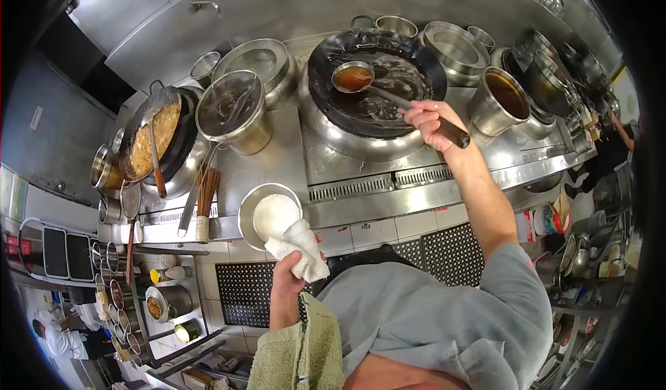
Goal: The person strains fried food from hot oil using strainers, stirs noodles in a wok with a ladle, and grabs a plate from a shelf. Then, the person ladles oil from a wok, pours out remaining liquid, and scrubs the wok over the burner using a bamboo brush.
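With fingers wrapped round its dark handle, my right hand [433,123] holds a ladle [388,97]. Orange-brown liquid fills the ladle's bowl, tilted little, above a large black wok [333,116]. Thin dark liquid with a pale sheen covers the wok's bottom. My left hand [288,272] is closed on a folded white cloth [305,255], which lies against the rim of a metal bowl [250,206]. That bowl holds something white and stands out in front of the counter edge.
A second wok [182,144] with brown food and a spatula [154,147] stands left. Beside it are a pot of dark liquid [260,130] and a bamboo brush [202,210]. To the right is a metal pot of brown liquid [491,123]. Another person [66,341] is far left.
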`<state>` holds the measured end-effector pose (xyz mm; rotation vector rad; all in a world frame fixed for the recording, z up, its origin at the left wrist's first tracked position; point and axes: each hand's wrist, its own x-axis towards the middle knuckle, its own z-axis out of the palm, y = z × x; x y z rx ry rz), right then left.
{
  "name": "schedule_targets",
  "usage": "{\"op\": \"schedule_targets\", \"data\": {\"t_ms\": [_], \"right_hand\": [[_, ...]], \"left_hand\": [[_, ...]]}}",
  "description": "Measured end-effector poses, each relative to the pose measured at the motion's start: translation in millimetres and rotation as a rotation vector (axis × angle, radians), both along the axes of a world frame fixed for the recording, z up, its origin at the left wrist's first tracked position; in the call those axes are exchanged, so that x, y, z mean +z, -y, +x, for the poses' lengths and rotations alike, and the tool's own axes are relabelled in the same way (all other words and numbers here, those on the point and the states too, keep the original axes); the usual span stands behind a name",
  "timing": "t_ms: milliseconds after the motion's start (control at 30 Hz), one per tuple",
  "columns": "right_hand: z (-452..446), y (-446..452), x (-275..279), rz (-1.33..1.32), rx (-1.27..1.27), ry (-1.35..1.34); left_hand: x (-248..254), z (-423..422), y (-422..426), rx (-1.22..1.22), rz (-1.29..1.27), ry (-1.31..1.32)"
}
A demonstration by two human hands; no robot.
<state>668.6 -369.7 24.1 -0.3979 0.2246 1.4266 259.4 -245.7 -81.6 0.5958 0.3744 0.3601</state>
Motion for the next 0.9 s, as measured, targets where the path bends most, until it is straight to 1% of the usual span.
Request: {"op": "schedule_targets", "data": {"t_ms": [100,200,267,333,400,533,567,633,667,733,800,833,900], "right_hand": [[-12.2,-13.5,30.3,0.090,0.014,-0.142],[-21.7,-34.8,56.4,0.130,0.070,-0.183],[-29.8,-54.8,72.4,0.154,0.130,-0.217],[-39.7,-75.8,85.9,0.152,0.155,-0.172],[-44.3,-100.6,89.2,0.168,0.205,-0.163],[-59.5,-146.2,82.5,0.179,0.258,-0.074],[-63.5,-157.2,74.9,0.175,0.245,0.090],[-83.8,-168.9,68.3,0.115,0.199,0.441],[-99.5,-175.3,71.9,-0.004,0.240,0.645],[-114.5,-188.0,52.5,-0.104,0.291,0.951],[-122.1,-193.1,29.5,-0.120,0.367,1.315],[-124.7,-188.4,22.8,-0.120,0.363,1.435],[-120.2,-173.5,15.4,-0.127,0.340,1.564]], "left_hand": [[-2.6,-9.9,-0.4,0.035,0.001,-0.008],[-4.9,-25.1,-0.8,0.072,0.025,-0.057],[-9.6,-34.2,-2.9,0.086,-0.057,-0.039],[-8.5,-43.6,-3.7,0.139,-0.051,-0.067],[-9.7,-49.5,-6.6,0.140,-0.070,-0.028],[-7.7,-59.3,-10.3,0.167,-0.092,0.001],[-9.8,-60.4,-11.7,0.174,-0.091,0.003],[-17.7,-61.8,-12.0,0.166,-0.010,-0.197],[-18.8,-61.5,-11.9,0.172,-0.007,-0.196],[-20.9,-59.8,-7.8,0.152,0.021,-0.254],[-21.1,-55.7,-3.6,0.141,-0.003,-0.248],[-22.7,-52.9,-1.5,0.119,-0.020,-0.230],[-24.2,-46.6,3.3,0.087,-0.039,-0.214]]}}
